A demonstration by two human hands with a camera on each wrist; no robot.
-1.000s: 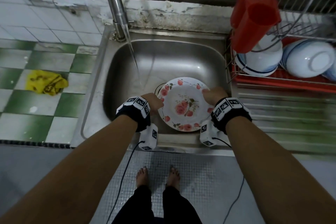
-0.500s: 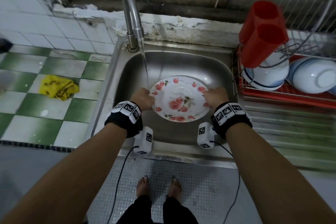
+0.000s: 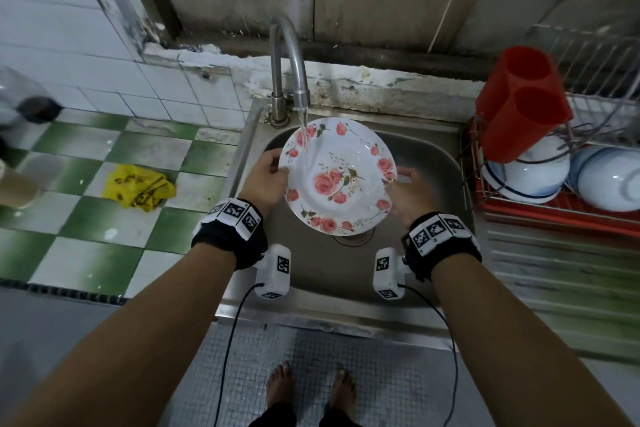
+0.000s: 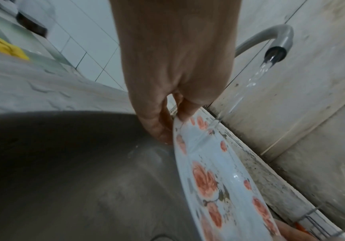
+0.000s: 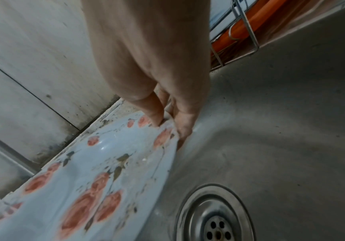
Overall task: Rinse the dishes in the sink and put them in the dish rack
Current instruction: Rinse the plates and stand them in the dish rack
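Plate (image 3: 341, 180) raised, tilted under tap stream; white, pink roses; left hand (image 3: 265, 177), right hand (image 3: 405, 192) grip rim.

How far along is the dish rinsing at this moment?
Done: two white bowls already sit upturned in the dish rack. In hand: left hand and right hand hold the floral plate by its rim under the tap stream. Left: racking this plate; no other dishes show in the sink.

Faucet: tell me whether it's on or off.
On. A stream of water runs from the faucet spout onto the floral plate, which both hands hold tilted over the sink.
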